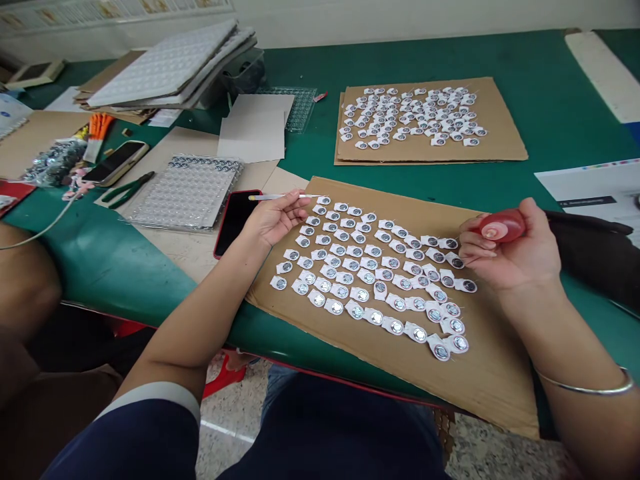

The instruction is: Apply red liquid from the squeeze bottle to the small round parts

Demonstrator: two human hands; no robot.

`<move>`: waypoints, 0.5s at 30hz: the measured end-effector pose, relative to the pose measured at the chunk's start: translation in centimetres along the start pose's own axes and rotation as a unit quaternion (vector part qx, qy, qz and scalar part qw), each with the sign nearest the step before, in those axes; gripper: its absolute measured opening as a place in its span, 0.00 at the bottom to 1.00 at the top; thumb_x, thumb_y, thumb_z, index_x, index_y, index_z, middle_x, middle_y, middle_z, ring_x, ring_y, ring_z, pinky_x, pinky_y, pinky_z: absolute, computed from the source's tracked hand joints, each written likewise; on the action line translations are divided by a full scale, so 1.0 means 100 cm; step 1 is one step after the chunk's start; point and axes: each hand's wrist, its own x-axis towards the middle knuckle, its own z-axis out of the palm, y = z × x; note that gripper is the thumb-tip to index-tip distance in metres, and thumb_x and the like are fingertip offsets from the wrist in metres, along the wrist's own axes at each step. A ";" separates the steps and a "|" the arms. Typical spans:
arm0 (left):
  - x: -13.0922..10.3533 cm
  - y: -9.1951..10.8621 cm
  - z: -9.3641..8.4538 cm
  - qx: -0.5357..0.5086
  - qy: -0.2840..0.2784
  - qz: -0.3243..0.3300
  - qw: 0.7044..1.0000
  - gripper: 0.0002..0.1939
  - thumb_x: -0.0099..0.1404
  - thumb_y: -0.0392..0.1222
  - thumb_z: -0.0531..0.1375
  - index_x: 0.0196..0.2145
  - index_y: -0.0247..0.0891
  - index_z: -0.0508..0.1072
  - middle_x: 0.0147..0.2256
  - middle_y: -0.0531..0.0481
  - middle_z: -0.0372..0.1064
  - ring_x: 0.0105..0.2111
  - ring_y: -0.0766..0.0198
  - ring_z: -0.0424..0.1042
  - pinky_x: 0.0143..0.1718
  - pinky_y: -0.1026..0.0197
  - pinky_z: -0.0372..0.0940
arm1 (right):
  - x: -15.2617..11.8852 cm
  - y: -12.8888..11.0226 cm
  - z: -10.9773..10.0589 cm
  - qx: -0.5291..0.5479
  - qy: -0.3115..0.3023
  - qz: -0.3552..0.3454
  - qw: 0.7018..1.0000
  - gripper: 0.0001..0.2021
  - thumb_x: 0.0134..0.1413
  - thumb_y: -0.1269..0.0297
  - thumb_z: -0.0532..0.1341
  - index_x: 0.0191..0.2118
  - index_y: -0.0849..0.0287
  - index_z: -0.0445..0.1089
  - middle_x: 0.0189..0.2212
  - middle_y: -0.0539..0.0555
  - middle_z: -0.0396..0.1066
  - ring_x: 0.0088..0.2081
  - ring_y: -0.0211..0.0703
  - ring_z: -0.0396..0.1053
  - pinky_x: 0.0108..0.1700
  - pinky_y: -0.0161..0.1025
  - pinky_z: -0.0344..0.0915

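Observation:
My left hand (279, 217) pinches a thin white stick with a yellowish end (265, 197), its tip beside the top-left tag. In my right hand (515, 250) is a small red bottle (506, 227), its pinkish end facing me, held above the right side of the cardboard. Under both hands lies a brown cardboard sheet (480, 380) bearing several rows of small white tags with round silvery pieces (373, 250). The tags at the right and front touch or overlap; others lie apart.
Behind, stacked cardboard (505, 143) carries more tags. To the left are a red-edged phone (235, 223), clear-wrapped sheets (187, 193), pliers (131, 189), another phone (120, 162) and a foam stack (165, 63). A dark pouch (590, 247) lies right; a person's knee (25, 273) shows left.

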 end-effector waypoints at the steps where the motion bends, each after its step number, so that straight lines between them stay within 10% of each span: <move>1: 0.000 0.000 0.000 0.000 0.000 0.000 1.000 0.05 0.61 0.33 0.56 0.34 0.28 0.71 0.27 0.46 0.73 0.21 0.70 0.69 0.28 0.65 0.68 | 0.000 0.000 0.000 -0.002 0.000 -0.001 1.000 0.20 0.46 0.46 0.50 0.24 0.61 0.57 0.20 0.48 0.51 0.17 0.27 0.47 0.15 0.27 0.44; 15: 0.001 -0.002 -0.004 0.023 -0.030 0.009 0.999 0.06 0.60 0.30 0.56 0.35 0.29 0.72 0.29 0.45 0.74 0.22 0.71 0.69 0.31 0.64 0.68 | 0.001 0.000 0.003 -0.002 0.026 -0.025 0.999 0.20 0.45 0.46 0.51 0.22 0.61 0.57 0.19 0.48 0.53 0.17 0.25 0.47 0.16 0.27 0.42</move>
